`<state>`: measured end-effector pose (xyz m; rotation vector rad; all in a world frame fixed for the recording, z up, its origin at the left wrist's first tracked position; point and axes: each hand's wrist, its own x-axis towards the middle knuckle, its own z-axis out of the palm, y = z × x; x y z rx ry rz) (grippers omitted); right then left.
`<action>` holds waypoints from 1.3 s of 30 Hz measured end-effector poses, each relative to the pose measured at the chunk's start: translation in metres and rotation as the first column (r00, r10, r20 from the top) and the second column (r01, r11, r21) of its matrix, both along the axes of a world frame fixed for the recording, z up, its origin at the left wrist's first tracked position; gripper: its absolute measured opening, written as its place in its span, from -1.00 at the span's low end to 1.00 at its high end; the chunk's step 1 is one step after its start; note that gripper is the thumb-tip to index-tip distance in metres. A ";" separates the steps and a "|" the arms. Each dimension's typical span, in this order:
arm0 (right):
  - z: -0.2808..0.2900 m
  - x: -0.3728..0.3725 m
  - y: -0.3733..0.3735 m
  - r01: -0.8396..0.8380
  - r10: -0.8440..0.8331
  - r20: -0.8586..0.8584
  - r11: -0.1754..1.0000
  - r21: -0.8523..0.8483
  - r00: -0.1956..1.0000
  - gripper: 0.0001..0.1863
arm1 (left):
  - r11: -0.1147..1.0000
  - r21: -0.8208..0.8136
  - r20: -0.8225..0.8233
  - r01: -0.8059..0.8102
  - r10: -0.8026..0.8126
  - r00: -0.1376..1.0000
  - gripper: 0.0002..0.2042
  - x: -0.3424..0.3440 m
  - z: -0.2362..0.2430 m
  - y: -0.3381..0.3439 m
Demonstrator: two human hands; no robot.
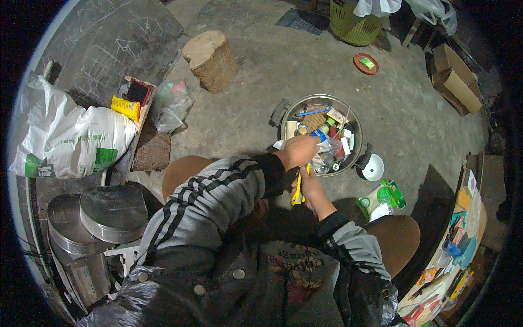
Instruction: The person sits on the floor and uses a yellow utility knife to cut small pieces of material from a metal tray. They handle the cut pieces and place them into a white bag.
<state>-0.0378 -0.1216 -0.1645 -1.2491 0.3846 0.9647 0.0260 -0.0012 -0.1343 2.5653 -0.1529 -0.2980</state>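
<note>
On the floor in front of me stands a round metal pot (352,109) with black side handles, full of small items. My left hand (300,150) is over its near side, palm down, with fingers curled next to a blue wrapper-like piece (318,134); what they grip is hidden. Just below, my right hand (313,189) is closed round a yellow utility knife (297,195), held upright near the pot's rim. A blue pen (313,112), white blocks (346,145), small jars and clear plastic lie inside the pot.
A white bowl (373,167) and a green-and-white packet (385,195) lie right of the pot. Farther off are a log stump (213,61), a red dish (365,64), a green basket (354,27) and a cardboard box (456,82). A cluttered table (430,291) stands right.
</note>
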 end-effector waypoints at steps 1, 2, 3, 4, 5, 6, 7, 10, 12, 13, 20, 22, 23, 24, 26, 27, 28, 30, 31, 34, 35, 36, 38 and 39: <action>0.000 0.000 0.000 0.011 -0.011 -0.003 1.000 0.009 1.000 -0.74 | 1.000 0.005 -0.023 0.010 -0.010 1.000 -0.81 -0.001 0.001 -0.002; 0.000 -0.001 0.001 0.028 -0.027 -0.019 0.999 0.030 0.999 -0.74 | 1.000 0.009 -0.046 0.020 -0.019 0.999 -0.81 -0.001 0.002 -0.004; 0.000 -0.001 0.000 0.027 -0.027 -0.013 0.999 0.019 1.000 -0.74 | 1.000 0.009 -0.053 0.024 -0.023 0.998 -0.82 -0.002 0.003 -0.005; -0.001 -0.001 0.000 0.032 -0.031 -0.020 0.999 0.021 0.999 -0.73 | 0.999 -0.001 -0.049 0.033 -0.033 0.998 -0.83 -0.004 0.003 -0.007; -0.002 -0.001 0.000 0.050 -0.049 -0.029 0.998 0.033 0.998 -0.73 | 0.999 -0.015 -0.028 0.040 -0.040 0.999 -0.83 -0.006 0.003 -0.009; -0.004 0.000 0.000 0.041 -0.040 -0.021 0.999 0.019 0.999 -0.73 | 0.998 -0.027 -0.026 0.055 -0.056 0.998 -0.84 -0.008 0.003 -0.010; -0.007 -0.001 -0.001 0.044 -0.043 -0.017 0.999 0.015 0.999 -0.73 | 0.996 -0.014 0.005 0.092 -0.092 0.996 -0.85 -0.009 0.004 -0.010; -0.016 -0.001 -0.003 0.040 -0.040 -0.036 0.999 0.021 0.999 -0.73 | 0.978 0.007 0.036 0.210 -0.210 0.977 -0.86 -0.012 0.005 -0.012; -0.021 -0.001 -0.004 0.024 -0.023 -0.032 0.999 0.037 0.999 -0.72 | 0.961 -0.012 0.048 0.275 -0.274 0.960 -0.86 -0.018 0.006 -0.015; -0.022 0.000 -0.004 0.012 -0.011 -0.017 0.999 0.045 1.000 -0.72 | 0.966 -0.017 0.070 0.259 -0.258 0.964 -0.86 -0.018 0.006 -0.015; -0.004 -0.002 -0.001 -0.003 0.003 0.033 1.000 -0.003 0.999 -0.72 | 0.998 -0.037 0.079 0.045 -0.042 0.996 -0.83 0.000 0.001 -0.006; 0.001 -0.003 0.000 -0.004 0.004 0.003 1.000 -0.025 1.000 -0.72 | 0.993 -0.095 0.054 -0.074 0.080 0.995 -0.83 0.005 -0.003 -0.002; 0.002 -0.004 0.000 0.004 -0.004 -0.015 1.000 -0.006 1.000 -0.72 | 0.991 -0.109 0.053 -0.073 0.080 0.995 -0.83 0.004 -0.004 -0.001; 0.002 -0.004 0.000 0.002 -0.003 -0.016 1.000 -0.025 1.000 -0.72 | 0.990 -0.124 0.051 -0.071 0.078 0.996 -0.83 0.004 -0.005 -0.001; 0.000 -0.004 0.000 0.011 -0.011 -0.031 1.000 -0.008 0.999 -0.72 | 0.988 -0.156 0.086 -0.014 0.028 0.996 -0.85 0.000 -0.007 -0.004; -0.002 -0.003 0.000 0.017 -0.017 0.000 1.000 -0.003 1.000 -0.71 | 0.987 -0.159 0.085 0.010 0.003 0.996 -0.85 -0.003 -0.007 -0.006; -0.003 -0.002 0.000 0.022 -0.022 0.018 1.000 0.016 1.000 -0.70 | 0.987 -0.157 0.069 0.030 -0.020 0.997 -0.86 -0.005 -0.007 -0.008; -0.006 -0.003 0.000 0.023 -0.024 0.043 1.000 0.020 0.999 -0.70 | 0.984 -0.169 0.047 0.050 -0.043 0.998 -0.87 -0.008 -0.006 -0.011; -0.008 -0.003 -0.001 0.020 -0.020 0.050 1.000 0.004 0.999 -0.71 | 0.983 -0.170 0.051 0.071 -0.063 0.997 -0.87 -0.009 -0.005 -0.012; -0.012 -0.004 0.000 0.015 -0.013 0.076 0.999 -0.032 0.997 -0.72 | 0.974 -0.185 0.092 0.132 -0.116 0.989 -0.88 -0.013 -0.004 -0.014; -0.013 -0.004 0.000 0.018 -0.016 0.082 1.000 -0.016 0.996 -0.72 | 0.971 -0.190 0.102 0.148 -0.130 0.986 -0.89 -0.014 -0.004 -0.015; -0.014 -0.003 0.000 0.006 -0.004 0.066 1.000 -0.015 0.998 -0.72 | 0.967 -0.195 0.114 0.164 -0.144 0.983 -0.89 -0.015 -0.004 -0.016; -0.017 0.000 -0.001 0.010 -0.011 0.026 1.000 0.019 1.000 -0.71 | 0.956 -0.187 0.119 0.227 -0.207 0.971 -0.89 -0.018 -0.004 -0.019; -0.019 0.000 -0.001 0.008 -0.009 0.034 1.000 0.028 0.999 -0.71 | 0.949 -0.178 0.099 0.260 -0.246 0.964 -0.88 -0.019 -0.005 -0.020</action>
